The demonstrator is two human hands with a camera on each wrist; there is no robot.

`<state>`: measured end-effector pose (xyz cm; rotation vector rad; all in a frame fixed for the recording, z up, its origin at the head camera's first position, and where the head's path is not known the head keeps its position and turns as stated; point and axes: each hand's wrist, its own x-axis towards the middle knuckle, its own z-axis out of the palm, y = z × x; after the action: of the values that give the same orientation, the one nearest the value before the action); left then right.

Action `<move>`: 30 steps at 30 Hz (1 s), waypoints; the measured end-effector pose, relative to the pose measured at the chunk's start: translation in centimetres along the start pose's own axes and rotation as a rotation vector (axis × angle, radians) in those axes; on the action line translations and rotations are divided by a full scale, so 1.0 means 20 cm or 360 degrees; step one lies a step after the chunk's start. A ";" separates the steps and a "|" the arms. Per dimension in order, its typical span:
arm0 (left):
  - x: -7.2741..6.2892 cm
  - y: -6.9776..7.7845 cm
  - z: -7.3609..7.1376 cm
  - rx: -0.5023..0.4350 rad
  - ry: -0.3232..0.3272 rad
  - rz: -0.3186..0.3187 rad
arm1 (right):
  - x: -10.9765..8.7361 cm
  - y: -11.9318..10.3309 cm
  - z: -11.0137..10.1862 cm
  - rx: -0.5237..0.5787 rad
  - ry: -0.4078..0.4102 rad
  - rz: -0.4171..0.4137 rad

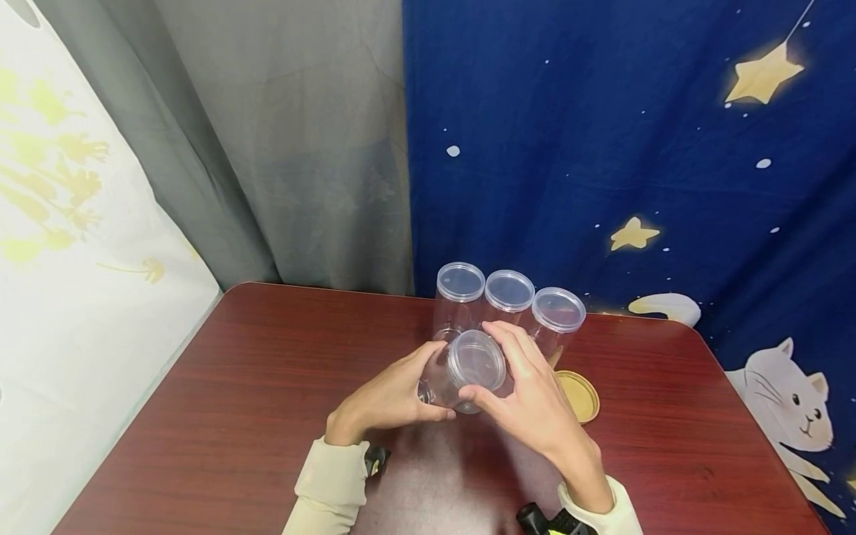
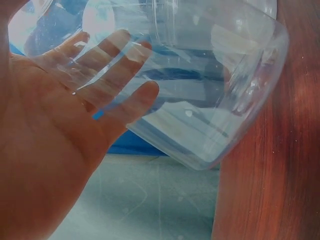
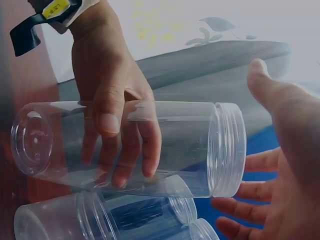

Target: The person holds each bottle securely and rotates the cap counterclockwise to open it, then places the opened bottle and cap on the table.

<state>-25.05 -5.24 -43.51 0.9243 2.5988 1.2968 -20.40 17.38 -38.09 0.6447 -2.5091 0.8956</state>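
A clear plastic jar (image 1: pixel 436 377) with a clear lid (image 1: pixel 477 360) is held tilted above the table, its lid end toward the right hand. My left hand (image 1: pixel 391 390) grips the jar's body, thumb on one side and fingers round the other, as the right wrist view shows. My right hand (image 1: pixel 535 397) is spread about the lid end. In the right wrist view its thumb (image 3: pixel 257 75) stands apart from the lid, while its fingers (image 3: pixel 257 192) lie close by the lid; contact cannot be told. The left wrist view shows the jar (image 2: pixel 200 75) close up.
Three similar clear jars (image 1: pixel 510 290) stand upright in a row behind the hands. A gold round lid (image 1: pixel 578 397) lies on the reddish-brown table (image 1: pixel 267 371), right of the right hand. Grey and blue curtains (image 1: pixel 508 148) hang behind the table's far edge.
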 end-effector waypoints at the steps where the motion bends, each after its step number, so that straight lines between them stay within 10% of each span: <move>1: 0.00 0.00 0.00 -0.0003 -0.0001 0.0000 | 0.00 0.00 0.00 -0.0018 0.0014 0.0008; 30: 0.00 0.00 -0.01 0.0003 -0.0017 -0.0023 | 0.01 0.02 -0.02 0.0031 -0.0136 -0.0123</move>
<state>-24.98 -5.31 -43.38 0.9080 2.5946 1.2823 -20.60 17.83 -37.90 0.7960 -2.5340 0.8831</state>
